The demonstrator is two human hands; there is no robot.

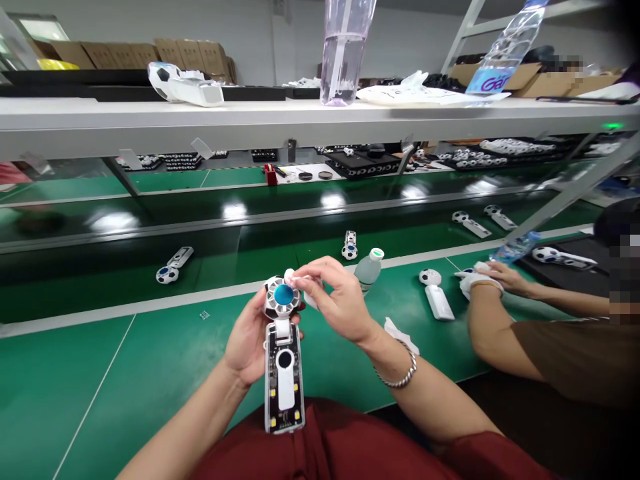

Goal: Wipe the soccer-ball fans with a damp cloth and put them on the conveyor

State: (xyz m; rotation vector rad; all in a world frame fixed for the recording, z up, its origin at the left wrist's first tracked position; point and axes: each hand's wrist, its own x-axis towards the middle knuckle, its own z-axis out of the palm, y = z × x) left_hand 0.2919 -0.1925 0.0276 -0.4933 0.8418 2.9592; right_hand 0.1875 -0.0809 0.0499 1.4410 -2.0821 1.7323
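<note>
My left hand (246,337) is closed round the head of a handheld fan (285,393) with a black-and-white soccer-ball pattern. A shiny blue disc sits in the middle of that head, and the handle hangs down towards me with its black circuit board showing. My right hand (340,300) pinches a white cloth or tissue (290,277) against the rim of the head, beside the blue disc. More of the white material hangs below my right fingers. Just behind that hand stands a bottle with a white cap (369,272). Near my right wrist lies a crumpled white tissue (401,335).
Similar fans lie on the dark green conveyor (250,257), and a white-handled fan (440,301) rests on the green table to the right. There a co-worker's hands (493,279) handle something white. A white shelf (280,120) crosses above, carrying a clear cup (343,67) and a water bottle (505,57).
</note>
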